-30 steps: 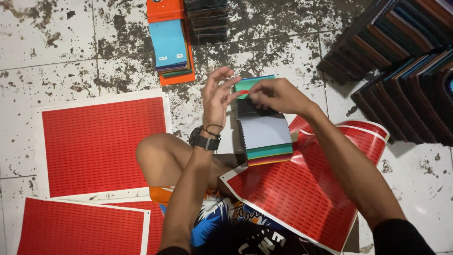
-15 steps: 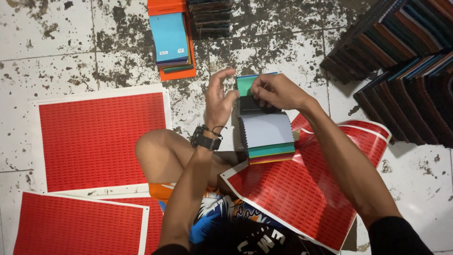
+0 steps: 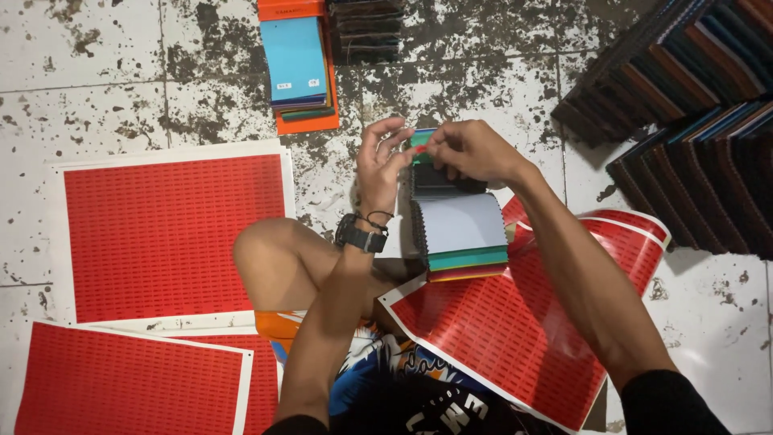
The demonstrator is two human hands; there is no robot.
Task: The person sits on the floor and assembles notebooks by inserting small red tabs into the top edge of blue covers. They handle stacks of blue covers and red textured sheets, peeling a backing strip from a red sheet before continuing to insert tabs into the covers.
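Observation:
A bound swatch book (image 3: 460, 234) of coloured fabric leaves lies open on my lap, its top leaf pale grey with teal, green and red edges below. My left hand (image 3: 382, 161), a black watch on its wrist, holds up the green and dark leaves at the book's far end. My right hand (image 3: 467, 151) pinches a tiny red sticker (image 3: 420, 150) against the raised leaf, fingertips touching my left fingers. A red sticker sheet (image 3: 515, 338) curls over my right leg under the book.
More red sticker sheets (image 3: 173, 234) (image 3: 121, 387) lie on the stained tile floor at left. A stack of swatch books with a blue cover (image 3: 295, 60) sits at top centre, beside a dark stack (image 3: 366, 28). Rows of dark swatch books (image 3: 692, 113) fill the top right.
Both hands have closed in on the raised leaves at the book's far end; my left fingers, spread before, now touch the leaf beside my right fingertips.

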